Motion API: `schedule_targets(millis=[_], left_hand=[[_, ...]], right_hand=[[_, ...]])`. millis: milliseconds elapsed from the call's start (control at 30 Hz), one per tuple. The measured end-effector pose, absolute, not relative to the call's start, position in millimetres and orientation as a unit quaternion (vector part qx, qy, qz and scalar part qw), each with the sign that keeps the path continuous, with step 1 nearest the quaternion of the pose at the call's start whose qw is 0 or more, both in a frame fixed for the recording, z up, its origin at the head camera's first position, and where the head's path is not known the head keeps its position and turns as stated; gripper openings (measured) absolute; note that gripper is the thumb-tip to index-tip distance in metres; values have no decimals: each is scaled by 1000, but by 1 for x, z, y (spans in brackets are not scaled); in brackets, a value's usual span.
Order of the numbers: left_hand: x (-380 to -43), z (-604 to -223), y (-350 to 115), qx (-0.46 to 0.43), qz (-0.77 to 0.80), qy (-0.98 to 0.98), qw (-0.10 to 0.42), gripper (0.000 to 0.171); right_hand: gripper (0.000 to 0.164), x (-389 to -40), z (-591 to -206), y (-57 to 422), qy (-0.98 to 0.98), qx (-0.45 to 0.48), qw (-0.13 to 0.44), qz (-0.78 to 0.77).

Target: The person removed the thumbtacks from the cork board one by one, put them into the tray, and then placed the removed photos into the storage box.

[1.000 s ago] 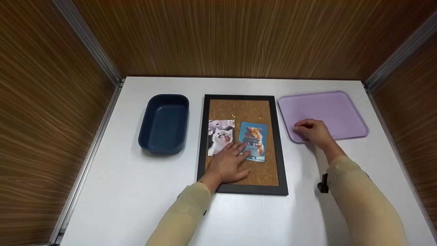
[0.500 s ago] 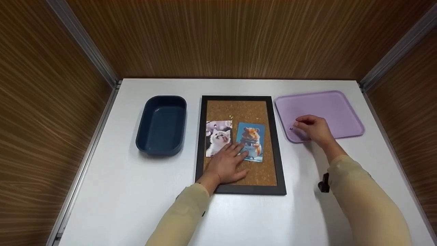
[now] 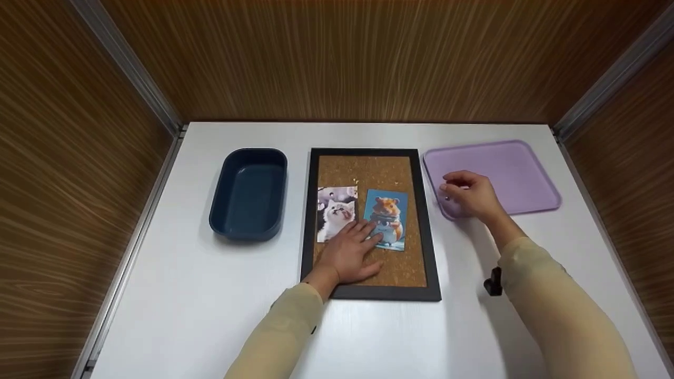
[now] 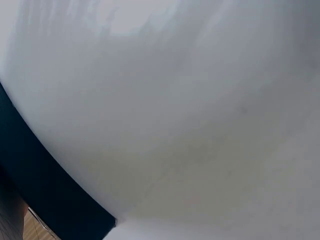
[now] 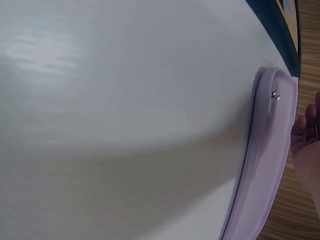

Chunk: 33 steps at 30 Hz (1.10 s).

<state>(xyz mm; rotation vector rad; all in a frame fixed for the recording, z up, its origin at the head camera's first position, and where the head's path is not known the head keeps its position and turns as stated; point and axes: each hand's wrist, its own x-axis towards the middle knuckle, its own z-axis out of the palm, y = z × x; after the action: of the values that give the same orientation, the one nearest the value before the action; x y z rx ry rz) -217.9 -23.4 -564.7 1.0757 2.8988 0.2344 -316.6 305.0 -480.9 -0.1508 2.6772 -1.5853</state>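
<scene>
My left hand point(image 3: 348, 258) lies spread on a black-framed corkboard point(image 3: 368, 167), its fingertips over the lower parts of two picture cards. One is a kitten card point(image 3: 337, 213); the other is a blue hamster card point(image 3: 387, 216). Over the near left corner of the purple tray point(image 3: 518, 173), my right hand point(image 3: 471, 196) has thumb and fingertips close together. I cannot tell whether a tiny pin is between them. Small shiny pins point(image 5: 275, 95) lie in that tray corner, just below the fingertips in the head view. The left wrist view shows no hand on the board.
A deep dark blue bin point(image 3: 250, 195) stands left of the board. Everything sits on a white table point(image 3: 210, 310), walled by brown wood panels point(image 3: 368, 63) at back and sides. Small bright pins point(image 3: 355, 181) dot the cork above the cards.
My right hand has risen from the tray corner and shifted slightly left, leaving a small shiny pin visible below it. The left hand stays on the board.
</scene>
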Motion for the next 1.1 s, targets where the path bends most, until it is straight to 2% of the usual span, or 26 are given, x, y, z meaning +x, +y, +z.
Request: schedule_targets(millis=[467,867,1100], left_hand=[[-219,-566,-24,342,77,936,28,74],[-218,-566,-24,346,78,935,26,74],[-219,-565,-24,345,80,935,23,75]], right_hand=[[28,-317,-467,268,856,-90,18,-509],[37,-325,-503,270,852,-72,76,-514],[37,-327,-515,268,856,-81,76,-506]])
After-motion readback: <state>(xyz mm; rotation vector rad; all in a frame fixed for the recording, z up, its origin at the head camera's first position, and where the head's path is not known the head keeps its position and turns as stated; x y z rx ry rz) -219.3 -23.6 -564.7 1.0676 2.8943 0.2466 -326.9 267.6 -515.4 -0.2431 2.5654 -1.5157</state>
